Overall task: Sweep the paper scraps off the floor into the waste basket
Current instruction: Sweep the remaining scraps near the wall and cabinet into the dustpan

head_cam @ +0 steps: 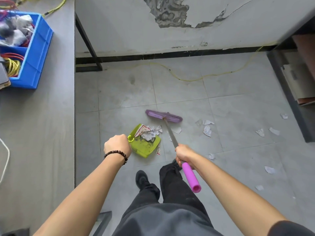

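Note:
My left hand [117, 145] is closed around the handle of a lime-green dustpan [144, 147] resting on the grey tiled floor. Crumpled paper scraps [150, 132] are piled in the pan's mouth. My right hand [183, 153] grips the metal shaft of a purple broom; its pink grip [190, 178] sticks out below my fist. The broom head [163, 116] lies on the floor just beyond the pan. Several loose paper scraps [207, 130] are scattered to the right, with one scrap [270, 169] nearer my right arm. No waste basket is in view.
A grey table [37, 133] runs along the left with a blue bin [35, 53] of cables on it. A yellow cable [196, 80] trails over the floor by the wall. A dark shelf frame [289, 96] stands at the right. My black shoes [142, 179] are behind the pan.

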`<act>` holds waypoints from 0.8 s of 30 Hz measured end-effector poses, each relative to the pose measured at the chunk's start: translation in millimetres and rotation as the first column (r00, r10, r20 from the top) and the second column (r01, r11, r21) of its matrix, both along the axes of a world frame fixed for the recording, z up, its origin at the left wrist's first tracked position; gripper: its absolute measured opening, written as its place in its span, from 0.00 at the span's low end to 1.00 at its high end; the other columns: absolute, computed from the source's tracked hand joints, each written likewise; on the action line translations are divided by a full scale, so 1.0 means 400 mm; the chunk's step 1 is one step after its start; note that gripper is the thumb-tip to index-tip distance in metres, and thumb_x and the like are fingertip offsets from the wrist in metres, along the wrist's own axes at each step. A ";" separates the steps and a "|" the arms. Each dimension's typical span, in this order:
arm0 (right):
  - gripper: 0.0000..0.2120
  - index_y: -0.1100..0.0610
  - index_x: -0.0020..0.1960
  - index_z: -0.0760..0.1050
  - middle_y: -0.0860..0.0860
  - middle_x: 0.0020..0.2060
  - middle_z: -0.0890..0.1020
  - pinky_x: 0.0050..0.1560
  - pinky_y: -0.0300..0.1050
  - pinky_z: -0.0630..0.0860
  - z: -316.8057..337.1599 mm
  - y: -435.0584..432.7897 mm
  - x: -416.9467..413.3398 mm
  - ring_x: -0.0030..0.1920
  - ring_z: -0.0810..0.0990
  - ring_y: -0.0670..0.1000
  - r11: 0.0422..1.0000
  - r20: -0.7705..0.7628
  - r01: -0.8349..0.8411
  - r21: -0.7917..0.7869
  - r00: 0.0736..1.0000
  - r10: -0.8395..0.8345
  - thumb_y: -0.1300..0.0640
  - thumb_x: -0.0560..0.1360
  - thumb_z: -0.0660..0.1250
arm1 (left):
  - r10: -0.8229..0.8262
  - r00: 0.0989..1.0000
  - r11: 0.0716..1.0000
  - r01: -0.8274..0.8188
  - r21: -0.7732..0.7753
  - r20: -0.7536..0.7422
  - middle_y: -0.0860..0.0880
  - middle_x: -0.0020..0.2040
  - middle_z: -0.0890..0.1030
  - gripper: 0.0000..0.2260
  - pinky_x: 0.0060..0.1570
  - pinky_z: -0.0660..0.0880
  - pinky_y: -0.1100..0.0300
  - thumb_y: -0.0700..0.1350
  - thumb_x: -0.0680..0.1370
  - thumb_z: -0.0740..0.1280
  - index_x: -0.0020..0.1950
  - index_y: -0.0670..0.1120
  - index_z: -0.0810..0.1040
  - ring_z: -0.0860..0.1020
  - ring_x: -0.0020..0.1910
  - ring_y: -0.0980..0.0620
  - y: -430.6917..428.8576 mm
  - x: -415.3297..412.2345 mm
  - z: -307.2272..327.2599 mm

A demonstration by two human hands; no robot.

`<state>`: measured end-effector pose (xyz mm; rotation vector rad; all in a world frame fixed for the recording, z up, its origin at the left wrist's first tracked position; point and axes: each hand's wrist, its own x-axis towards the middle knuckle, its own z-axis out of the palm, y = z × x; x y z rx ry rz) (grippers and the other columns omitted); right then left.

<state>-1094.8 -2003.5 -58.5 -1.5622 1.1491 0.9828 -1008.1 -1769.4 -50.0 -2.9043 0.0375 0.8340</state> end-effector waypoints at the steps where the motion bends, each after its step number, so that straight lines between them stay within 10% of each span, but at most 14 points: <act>1: 0.24 0.54 0.63 0.70 0.56 0.27 0.70 0.28 0.41 0.66 0.004 0.014 -0.028 0.22 0.67 0.50 0.999 -0.012 -0.008 0.031 1.000 0.008 0.66 0.69 0.52 | -0.003 1.000 1.000 0.003 0.002 0.001 0.47 0.44 0.83 0.05 0.37 0.70 0.58 0.44 0.75 0.65 0.46 0.48 0.81 0.82 0.44 0.43 -0.004 0.000 0.002; 6: 0.23 0.47 0.75 0.62 0.47 0.20 0.64 0.16 0.30 0.59 0.115 -0.037 -0.089 0.16 0.62 0.42 0.936 -0.135 0.236 0.263 0.969 -0.206 0.58 0.81 0.53 | -0.017 1.000 1.000 0.017 -0.013 0.003 0.46 0.44 0.83 0.05 0.38 0.71 0.58 0.43 0.75 0.64 0.45 0.47 0.80 0.81 0.44 0.43 -0.014 0.004 0.011; 10: 0.01 0.47 0.52 0.66 0.46 0.22 0.63 0.12 0.32 0.59 0.195 -0.164 -0.086 0.15 0.62 0.41 0.747 -0.249 0.529 0.402 0.849 -0.467 0.52 0.81 0.58 | -0.043 0.999 0.999 0.043 -0.009 0.004 0.47 0.43 0.82 0.07 0.37 0.71 0.58 0.43 0.75 0.62 0.46 0.47 0.80 0.77 0.39 0.44 -0.002 0.005 0.016; 13: 0.15 0.56 0.39 0.64 0.46 0.21 0.62 0.12 0.32 0.59 0.199 -0.200 -0.098 0.14 0.62 0.42 0.684 -0.242 0.608 0.403 0.792 -0.561 0.51 0.82 0.57 | -0.058 0.998 0.998 0.058 -0.018 -0.009 0.47 0.42 0.82 0.07 0.37 0.70 0.58 0.43 0.75 0.63 0.46 0.47 0.81 0.77 0.38 0.44 0.014 -0.006 0.024; 24: 0.14 0.56 0.37 0.62 0.48 0.16 0.65 0.16 0.30 0.60 0.094 -0.175 -0.079 0.13 0.61 0.44 0.932 0.010 0.333 0.145 0.941 -0.338 0.56 0.81 0.52 | -0.065 0.997 0.996 0.068 -0.063 0.045 0.52 0.47 0.83 0.12 0.44 0.75 0.59 0.58 0.76 0.64 0.54 0.54 0.80 0.81 0.50 0.48 0.149 -0.152 0.073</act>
